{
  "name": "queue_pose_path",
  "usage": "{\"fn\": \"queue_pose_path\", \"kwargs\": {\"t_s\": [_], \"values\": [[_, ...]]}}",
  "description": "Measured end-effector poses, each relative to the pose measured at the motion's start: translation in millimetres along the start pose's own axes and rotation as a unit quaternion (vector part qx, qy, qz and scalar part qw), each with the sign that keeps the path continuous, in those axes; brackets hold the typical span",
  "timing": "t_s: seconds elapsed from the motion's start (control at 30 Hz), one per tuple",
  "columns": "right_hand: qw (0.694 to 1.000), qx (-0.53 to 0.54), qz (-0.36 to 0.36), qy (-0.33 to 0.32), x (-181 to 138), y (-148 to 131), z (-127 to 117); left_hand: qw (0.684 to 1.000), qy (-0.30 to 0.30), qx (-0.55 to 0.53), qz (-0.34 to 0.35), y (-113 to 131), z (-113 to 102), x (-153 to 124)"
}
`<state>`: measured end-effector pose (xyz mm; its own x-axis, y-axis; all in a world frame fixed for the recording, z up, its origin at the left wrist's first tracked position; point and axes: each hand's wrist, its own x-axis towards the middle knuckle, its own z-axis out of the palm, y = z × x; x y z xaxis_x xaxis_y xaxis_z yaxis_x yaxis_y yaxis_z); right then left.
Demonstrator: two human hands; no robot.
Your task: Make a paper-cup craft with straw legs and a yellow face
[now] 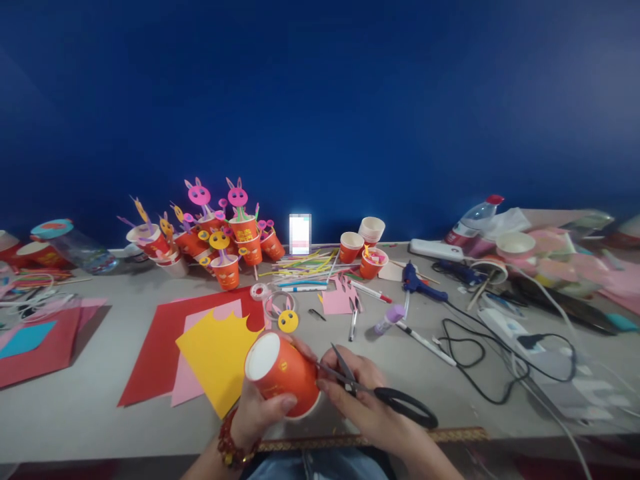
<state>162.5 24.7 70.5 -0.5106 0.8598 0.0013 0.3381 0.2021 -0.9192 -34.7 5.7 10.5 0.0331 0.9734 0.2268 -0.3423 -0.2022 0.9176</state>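
Observation:
An orange-red paper cup [287, 373] lies tilted in my left hand [265, 407], its white end facing up and left. The thumb and fingers of that hand wrap around the cup. My right hand [357, 393] grips a pair of black-handled scissors [405, 407] near the pivot, not by the finger loops. The scissors' blades are parted, and one blade tip touches or sits very close to the cup's right side. Just beyond the cup lies a yellow round face cutout [288, 321] with pink ears.
Red, pink and yellow paper [215, 353] lies at the left. Decorated cups [227, 273] stand at the back. A blue glue gun [417, 283], its cable [480, 360], a purple-capped glue stick [390, 320] and markers lie to the right. A power strip [505, 327] sits farther right.

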Motion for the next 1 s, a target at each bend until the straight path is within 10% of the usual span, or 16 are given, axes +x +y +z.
{"fn": "queue_pose_path", "kwargs": {"t_s": [0.63,0.77,1.0], "values": [[0.989,-0.013,-0.103,0.105,-5,30,9,0.994,-0.08,-0.003,-0.073,10,11,8],[0.97,0.073,0.0,0.234,-12,41,9,0.995,-0.052,-0.065,-0.051,5,11,8],[0.98,-0.033,0.122,0.155,-24,59,-11,0.998,-0.003,-0.054,-0.012,0,9,10]]}}
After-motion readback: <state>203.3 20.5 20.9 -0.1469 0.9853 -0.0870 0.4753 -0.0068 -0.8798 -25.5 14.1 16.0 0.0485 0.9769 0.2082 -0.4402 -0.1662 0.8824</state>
